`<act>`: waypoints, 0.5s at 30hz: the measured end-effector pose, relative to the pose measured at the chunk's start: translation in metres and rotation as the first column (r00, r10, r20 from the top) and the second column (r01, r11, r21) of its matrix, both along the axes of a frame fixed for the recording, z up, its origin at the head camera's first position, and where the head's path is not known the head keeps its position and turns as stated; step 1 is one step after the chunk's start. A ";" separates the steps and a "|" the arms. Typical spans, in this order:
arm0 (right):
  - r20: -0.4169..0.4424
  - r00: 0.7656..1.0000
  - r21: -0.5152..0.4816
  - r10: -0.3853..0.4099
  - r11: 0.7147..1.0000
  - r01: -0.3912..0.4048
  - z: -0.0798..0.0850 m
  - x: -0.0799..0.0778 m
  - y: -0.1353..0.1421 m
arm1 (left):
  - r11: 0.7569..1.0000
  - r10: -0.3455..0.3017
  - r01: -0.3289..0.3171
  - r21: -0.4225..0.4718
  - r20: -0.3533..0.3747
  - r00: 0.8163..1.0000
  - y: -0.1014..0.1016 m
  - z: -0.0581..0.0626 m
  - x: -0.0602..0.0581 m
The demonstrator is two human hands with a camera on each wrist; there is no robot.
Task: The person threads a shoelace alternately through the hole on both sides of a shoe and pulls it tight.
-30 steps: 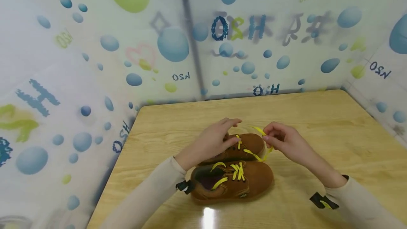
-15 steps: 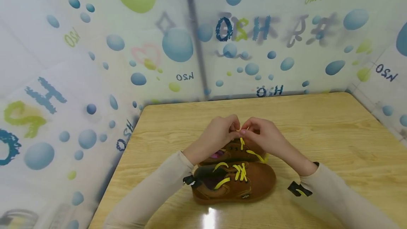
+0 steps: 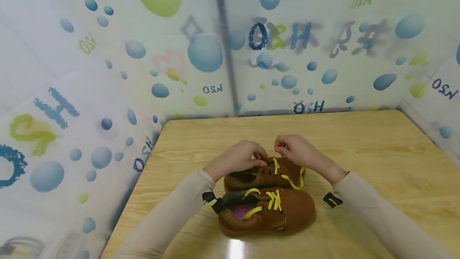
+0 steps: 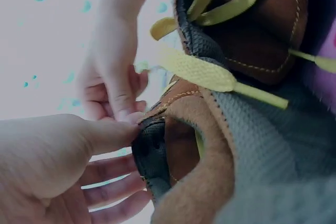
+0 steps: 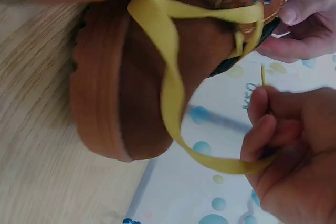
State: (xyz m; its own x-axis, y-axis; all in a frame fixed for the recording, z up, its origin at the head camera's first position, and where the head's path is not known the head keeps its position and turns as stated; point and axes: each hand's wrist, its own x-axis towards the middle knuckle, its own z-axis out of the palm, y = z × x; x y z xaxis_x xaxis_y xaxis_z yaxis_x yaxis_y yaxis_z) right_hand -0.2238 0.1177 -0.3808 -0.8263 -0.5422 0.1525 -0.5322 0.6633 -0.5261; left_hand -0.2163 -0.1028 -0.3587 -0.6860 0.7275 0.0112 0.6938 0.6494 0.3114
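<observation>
Two brown shoes with yellow laces lie side by side, toes to the right. At the far shoe (image 3: 287, 167), my left hand (image 3: 238, 157) pinches the edge of the eyelet flap (image 4: 178, 95) between thumb and fingers. My right hand (image 3: 302, 153) is just beyond that flap, its curled fingers holding the shoelace (image 5: 170, 87). A short, thin end of the lace sticks up from the fingertips in the right wrist view. The rest loops from the hand across the toe. The near shoe (image 3: 300, 211) is untouched, its lace (image 3: 274, 201) crossed through lower eyelets with both ends loose.
Both shoes stand on a light wooden table (image 3: 377, 163). Behind and beside it rise white walls (image 3: 172, 107) with blue and green dots and lettering. Black straps (image 3: 332, 200) hang at the wrists. Something pink (image 3: 241, 212) shows inside the near shoe.
My right hand came left with the lace, and both hands met above the far shoe half a second ago. Now they are slightly apart, with the left on the flap.
</observation>
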 end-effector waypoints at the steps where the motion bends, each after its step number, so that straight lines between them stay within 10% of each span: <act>1: -0.001 1.000 0.025 0.025 0.999 -0.025 -0.002 -0.002 0.001 | 1.000 -0.022 0.023 -0.009 0.016 1.000 -0.001 -0.002 -0.002; 10: -0.116 0.981 0.147 0.157 0.979 -0.139 -0.007 -0.010 -0.009 | 0.995 -0.101 0.101 0.019 0.028 0.994 -0.006 -0.004 -0.007; 15: -0.020 0.981 0.073 0.193 0.979 -0.191 -0.010 -0.022 -0.013 | 0.978 -0.195 0.173 -0.120 -0.206 0.959 -0.004 -0.008 -0.008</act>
